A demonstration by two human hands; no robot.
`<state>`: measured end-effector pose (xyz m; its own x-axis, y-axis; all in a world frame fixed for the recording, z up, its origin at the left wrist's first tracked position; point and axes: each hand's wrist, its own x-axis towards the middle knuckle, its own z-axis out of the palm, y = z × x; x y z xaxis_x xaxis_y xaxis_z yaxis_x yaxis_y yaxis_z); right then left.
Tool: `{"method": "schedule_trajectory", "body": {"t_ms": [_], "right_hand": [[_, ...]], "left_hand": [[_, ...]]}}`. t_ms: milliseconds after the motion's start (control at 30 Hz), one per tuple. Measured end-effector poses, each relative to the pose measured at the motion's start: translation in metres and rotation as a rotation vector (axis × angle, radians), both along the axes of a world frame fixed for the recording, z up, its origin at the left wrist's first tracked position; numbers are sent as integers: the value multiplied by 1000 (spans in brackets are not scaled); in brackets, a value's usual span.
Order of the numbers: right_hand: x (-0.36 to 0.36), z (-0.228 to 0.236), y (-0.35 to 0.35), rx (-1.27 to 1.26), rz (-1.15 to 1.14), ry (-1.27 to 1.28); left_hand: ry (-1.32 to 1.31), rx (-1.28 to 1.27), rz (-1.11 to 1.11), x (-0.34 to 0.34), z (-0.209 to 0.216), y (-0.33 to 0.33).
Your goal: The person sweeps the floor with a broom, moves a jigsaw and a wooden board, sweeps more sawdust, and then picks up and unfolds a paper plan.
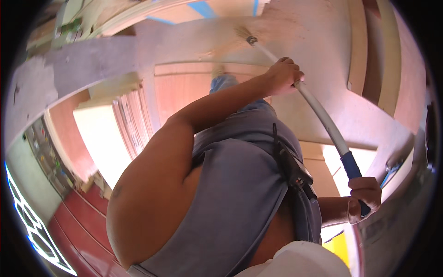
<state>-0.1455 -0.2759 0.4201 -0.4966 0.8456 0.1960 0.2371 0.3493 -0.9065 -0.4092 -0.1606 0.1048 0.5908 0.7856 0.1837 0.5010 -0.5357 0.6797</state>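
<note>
A broom with a long white handle runs slantwise from the right of the head view up toward the top middle. Its straw-coloured bristles are at the far end, over the dusty floor. My left hand is closed round the handle partway up, with the arm reaching across in front of me. Lower right, my right hand grips the handle's near end, by its dark blue wrapped grip. Brown dust lies scattered about the bristles.
Wooden boards stand at the upper right. Stacked panels are on the left, near a flat wooden sheet by my legs. A black strapped device hangs at my waist.
</note>
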Motion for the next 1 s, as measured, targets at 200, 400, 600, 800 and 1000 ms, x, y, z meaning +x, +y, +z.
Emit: {"method": "schedule_trajectory", "body": {"t_ms": [200, 400, 600, 800, 1000], "right_hand": [[-57, -111, 47, -252, 124, 236], [-117, -168, 80, -384, 285, -36], [-25, -55, 92, -197, 23, -362], [18, -8, 101, 305, 93, 239], [-34, -55, 145, 190, 199, 49]], "left_hand": [[194, -144, 422, -124, -60, -56], [309, -433, 594, -141, -173, -75], [-18, -349, 315, 37, -127, 6], [-75, -288, 287, 51, 19, 39], [28, -283, 497, -68, 6, 9]]}}
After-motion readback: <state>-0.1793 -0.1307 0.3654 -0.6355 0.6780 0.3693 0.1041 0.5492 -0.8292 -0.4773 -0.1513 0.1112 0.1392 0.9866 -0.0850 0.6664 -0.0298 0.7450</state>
